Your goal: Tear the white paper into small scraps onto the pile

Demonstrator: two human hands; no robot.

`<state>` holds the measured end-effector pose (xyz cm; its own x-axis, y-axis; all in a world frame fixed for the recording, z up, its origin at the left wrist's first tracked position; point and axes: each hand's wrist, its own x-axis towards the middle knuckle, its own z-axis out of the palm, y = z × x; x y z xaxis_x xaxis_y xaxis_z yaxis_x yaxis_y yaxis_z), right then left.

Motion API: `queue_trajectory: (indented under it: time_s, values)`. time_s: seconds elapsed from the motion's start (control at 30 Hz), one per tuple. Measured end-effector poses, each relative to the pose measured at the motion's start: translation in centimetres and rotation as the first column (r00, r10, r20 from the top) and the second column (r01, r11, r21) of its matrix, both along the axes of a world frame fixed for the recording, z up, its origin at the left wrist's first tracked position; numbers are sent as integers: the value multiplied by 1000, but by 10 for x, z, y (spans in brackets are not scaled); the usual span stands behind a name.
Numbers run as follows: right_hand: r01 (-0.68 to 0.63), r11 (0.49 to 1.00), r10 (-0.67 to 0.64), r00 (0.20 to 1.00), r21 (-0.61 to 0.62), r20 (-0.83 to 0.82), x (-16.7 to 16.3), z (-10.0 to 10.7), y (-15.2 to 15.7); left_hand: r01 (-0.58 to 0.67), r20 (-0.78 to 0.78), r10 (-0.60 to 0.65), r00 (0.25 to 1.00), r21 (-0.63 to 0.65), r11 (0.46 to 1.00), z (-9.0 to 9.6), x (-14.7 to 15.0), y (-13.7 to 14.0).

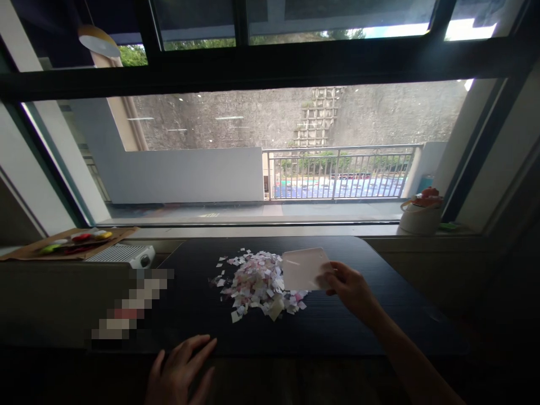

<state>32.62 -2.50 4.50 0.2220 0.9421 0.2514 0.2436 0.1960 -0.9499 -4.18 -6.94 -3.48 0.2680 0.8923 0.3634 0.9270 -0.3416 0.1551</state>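
My right hand pinches the right edge of a flat, translucent, whitish rectangular sheet. The sheet is held over the right side of a heap of small cut paper scraps, hiding part of it. White, pinkish and cream pieces make up the heap, and some lie scattered around its edges. Fingers spread, my left hand is at the table's front edge, below and left of the heap, with nothing in it. Whether the sheet touches the scraps I cannot tell.
The heap lies on a dark table pushed up to a window. At left are a white ridged appliance and a brown board with colourful items. A white pot with a handle stands on the sill at right. Part of the table's left side is pixelated.
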Motion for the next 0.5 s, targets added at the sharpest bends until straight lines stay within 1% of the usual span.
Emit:
queue_trajectory:
  time_s: [0.07,0.13,0.2,0.27,0.5]
  values:
    - [-17,1000,17,1000,-15,18,0,-3,-1,-4,-2,4,1000,-13,1000,2,1,0]
    - [-60,997,62,998,-46,31,0,-4,-3,-9,-4,9,1000,-24,1000,3,2,-1]
    - [-118,990,121,992,-79,35,1,-3,-7,-9,-5,9,1000,-33,999,4,2,-2]
    - [-144,985,147,989,-94,29,2,-1,-10,-6,-7,6,1000,-39,999,4,2,-2]
    - [-134,988,135,991,-76,11,-12,1,-26,-25,-6,25,1000,-11,1000,2,2,-2]
